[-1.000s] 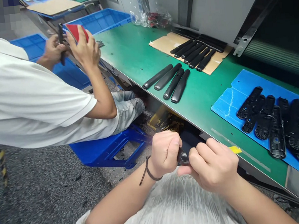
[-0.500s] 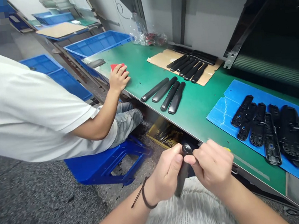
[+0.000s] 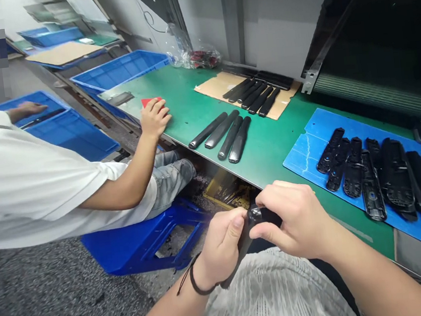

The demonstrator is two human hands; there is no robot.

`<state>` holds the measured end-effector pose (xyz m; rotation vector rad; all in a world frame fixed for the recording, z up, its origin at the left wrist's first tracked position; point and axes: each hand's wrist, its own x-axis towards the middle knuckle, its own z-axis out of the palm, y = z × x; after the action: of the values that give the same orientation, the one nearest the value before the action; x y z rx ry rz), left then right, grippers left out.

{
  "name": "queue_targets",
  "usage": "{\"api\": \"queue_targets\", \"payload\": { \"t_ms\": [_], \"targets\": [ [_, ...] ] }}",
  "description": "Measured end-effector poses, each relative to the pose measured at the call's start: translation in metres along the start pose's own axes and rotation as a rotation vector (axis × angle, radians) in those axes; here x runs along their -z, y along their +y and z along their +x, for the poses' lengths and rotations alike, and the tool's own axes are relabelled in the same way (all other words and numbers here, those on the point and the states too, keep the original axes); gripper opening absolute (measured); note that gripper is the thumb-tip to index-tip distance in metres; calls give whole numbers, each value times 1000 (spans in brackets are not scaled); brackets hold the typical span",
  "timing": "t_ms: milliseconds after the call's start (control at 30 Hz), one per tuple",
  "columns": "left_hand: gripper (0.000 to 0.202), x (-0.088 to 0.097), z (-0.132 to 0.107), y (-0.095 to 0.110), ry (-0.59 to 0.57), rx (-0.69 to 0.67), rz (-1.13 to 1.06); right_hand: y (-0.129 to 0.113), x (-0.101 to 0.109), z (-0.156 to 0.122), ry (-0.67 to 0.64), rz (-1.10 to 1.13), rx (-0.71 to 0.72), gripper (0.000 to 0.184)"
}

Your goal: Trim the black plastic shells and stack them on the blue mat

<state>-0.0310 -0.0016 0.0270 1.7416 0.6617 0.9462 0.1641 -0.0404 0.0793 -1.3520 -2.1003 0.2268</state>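
My left hand (image 3: 223,242), with a dark cord round the wrist, is wrapped round a long black plastic handle (image 3: 255,216) in front of my body. The handle slants, its glossy rounded end uppermost and its lower part running down beneath that hand. My right hand (image 3: 293,219) is curled about the glossy end, thumb below and fingers above; its inner side is partly hidden. Just beyond on the green table (image 3: 271,156) lie several smooth black handles (image 3: 233,137) side by side. To the right, a blue sheet (image 3: 297,155) bears several black plastic shells (image 3: 371,188).
A co-worker's hand (image 3: 155,117) rests on a red piece at the table's left edge. More black handles (image 3: 253,97) lie on cardboard (image 3: 210,84) farther back. A blue stool (image 3: 129,248) stands left, blue bins (image 3: 120,69) behind. A dark panel (image 3: 381,52) leans at right.
My right hand has opened from a tight pinch to a wider curl round the handle's end. Both hands and the handle sit slightly further left. The co-worker's other hand now shows over a blue bin.
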Motion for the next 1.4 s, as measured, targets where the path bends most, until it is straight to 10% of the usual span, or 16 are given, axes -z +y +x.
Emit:
{"api": "queue_targets", "payload": {
  "t_ms": [500,1400],
  "targets": [
    [54,-18,-1,0,121,254,-133,-2,-27,-8,292,-405,66,54],
    [56,-23,36,8,430,352,-361,-13,-64,-37,130,-243,44,54]
  ]
}}
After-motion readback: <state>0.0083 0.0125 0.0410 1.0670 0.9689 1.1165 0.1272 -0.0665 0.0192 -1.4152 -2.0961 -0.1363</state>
